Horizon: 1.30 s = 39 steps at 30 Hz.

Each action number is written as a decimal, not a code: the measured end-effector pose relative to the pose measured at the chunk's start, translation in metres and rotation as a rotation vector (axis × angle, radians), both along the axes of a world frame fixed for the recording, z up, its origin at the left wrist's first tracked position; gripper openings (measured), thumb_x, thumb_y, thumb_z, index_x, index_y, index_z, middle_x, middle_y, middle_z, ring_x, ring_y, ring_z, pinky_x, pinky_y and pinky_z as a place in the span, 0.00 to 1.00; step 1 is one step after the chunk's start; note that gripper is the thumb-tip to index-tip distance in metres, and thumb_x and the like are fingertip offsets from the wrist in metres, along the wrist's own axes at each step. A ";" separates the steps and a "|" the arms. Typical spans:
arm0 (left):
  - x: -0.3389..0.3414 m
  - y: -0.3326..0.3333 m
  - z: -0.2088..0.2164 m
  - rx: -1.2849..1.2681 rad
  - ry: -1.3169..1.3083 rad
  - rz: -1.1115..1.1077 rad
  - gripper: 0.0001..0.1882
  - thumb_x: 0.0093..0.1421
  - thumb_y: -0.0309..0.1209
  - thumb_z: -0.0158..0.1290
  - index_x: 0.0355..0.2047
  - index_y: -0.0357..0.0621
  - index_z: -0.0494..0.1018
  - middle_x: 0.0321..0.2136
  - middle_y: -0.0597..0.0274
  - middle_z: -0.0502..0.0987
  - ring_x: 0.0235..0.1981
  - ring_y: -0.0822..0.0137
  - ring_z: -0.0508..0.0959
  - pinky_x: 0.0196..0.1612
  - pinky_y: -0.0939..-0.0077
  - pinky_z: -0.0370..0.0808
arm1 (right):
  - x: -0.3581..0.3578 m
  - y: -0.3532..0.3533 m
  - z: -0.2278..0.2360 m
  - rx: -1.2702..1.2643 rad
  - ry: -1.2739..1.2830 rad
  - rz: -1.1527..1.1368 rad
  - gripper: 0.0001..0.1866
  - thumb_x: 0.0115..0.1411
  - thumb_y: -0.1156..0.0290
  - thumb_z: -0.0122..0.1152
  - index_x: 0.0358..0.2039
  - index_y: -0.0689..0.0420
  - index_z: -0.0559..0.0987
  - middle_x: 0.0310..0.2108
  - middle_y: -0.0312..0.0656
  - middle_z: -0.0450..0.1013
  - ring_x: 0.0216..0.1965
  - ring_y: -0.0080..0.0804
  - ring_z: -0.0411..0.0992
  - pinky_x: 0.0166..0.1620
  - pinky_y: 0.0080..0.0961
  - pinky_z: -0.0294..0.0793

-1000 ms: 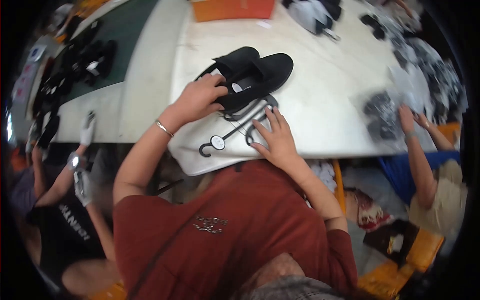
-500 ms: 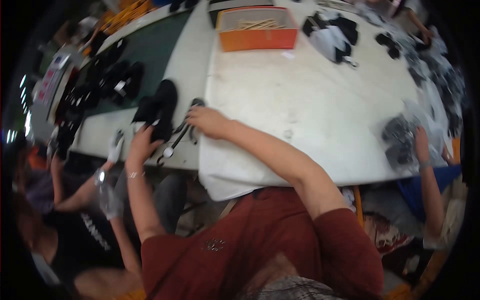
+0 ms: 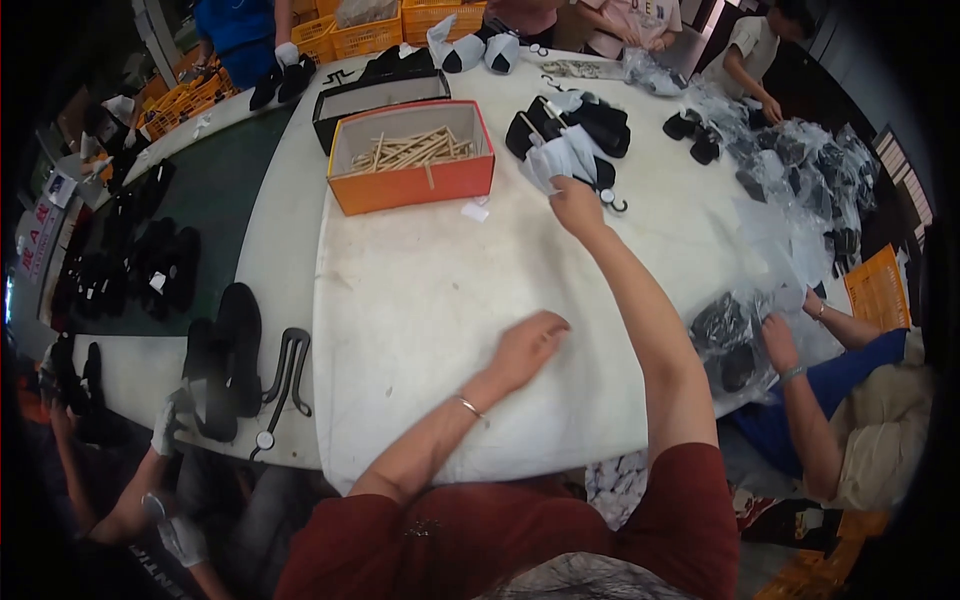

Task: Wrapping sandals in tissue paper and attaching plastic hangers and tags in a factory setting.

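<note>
One black shoe slants lengthwise down rightward past white paper the right grip pinches; left grip slack, unclosed.

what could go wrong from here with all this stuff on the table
The right hand is at the white paper by the dark shoes; a hard tug might tear it or drag the shoes along.

The dark hanger lies with its hook close to the edge of the table, so a nudge could knock it off.

The open box of wooden sticks could spill if bumped.
</note>
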<state>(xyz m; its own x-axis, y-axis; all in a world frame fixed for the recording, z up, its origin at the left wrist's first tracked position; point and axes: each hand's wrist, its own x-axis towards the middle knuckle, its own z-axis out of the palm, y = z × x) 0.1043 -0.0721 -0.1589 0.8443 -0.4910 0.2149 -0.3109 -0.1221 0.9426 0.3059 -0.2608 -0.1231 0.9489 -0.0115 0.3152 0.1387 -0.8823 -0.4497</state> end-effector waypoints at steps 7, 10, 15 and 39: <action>-0.040 -0.095 -0.058 0.129 -0.253 -0.476 0.07 0.63 0.32 0.53 0.38 0.47 0.77 0.37 0.55 0.79 0.39 0.50 0.77 0.45 0.54 0.73 | 0.120 -0.040 0.016 -0.273 -0.043 -0.083 0.34 0.52 0.61 0.66 0.59 0.61 0.72 0.53 0.55 0.74 0.53 0.53 0.74 0.55 0.43 0.75; -0.033 -0.095 -0.050 0.109 -0.137 -0.383 0.06 0.62 0.32 0.53 0.37 0.47 0.76 0.34 0.57 0.78 0.39 0.51 0.78 0.44 0.54 0.74 | 0.183 -0.010 0.019 -0.417 0.075 -0.159 0.37 0.50 0.61 0.70 0.59 0.60 0.69 0.53 0.54 0.75 0.53 0.53 0.74 0.55 0.46 0.75; -0.025 -0.088 -0.051 -0.052 -0.096 -0.479 0.08 0.61 0.32 0.55 0.39 0.44 0.75 0.38 0.57 0.78 0.44 0.52 0.77 0.47 0.56 0.74 | 0.246 -0.010 0.002 -0.428 0.195 -0.270 0.38 0.50 0.68 0.67 0.61 0.60 0.63 0.50 0.54 0.76 0.52 0.53 0.76 0.51 0.49 0.77; -0.144 0.105 0.085 0.084 -0.723 0.191 0.12 0.50 0.20 0.55 0.36 0.42 0.77 0.34 0.59 0.78 0.36 0.53 0.78 0.38 0.62 0.75 | -0.358 0.050 0.070 -0.060 0.075 0.447 0.19 0.57 0.82 0.60 0.50 0.57 0.79 0.41 0.46 0.78 0.38 0.44 0.79 0.43 0.33 0.78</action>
<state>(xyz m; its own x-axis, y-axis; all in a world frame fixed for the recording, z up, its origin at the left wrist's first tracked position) -0.0396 0.0333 -0.0739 0.5792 -0.3890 0.7164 -0.8149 -0.2985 0.4967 -0.0521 -0.2110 -0.0535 0.8765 0.4209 0.2335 0.4813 -0.7677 -0.4231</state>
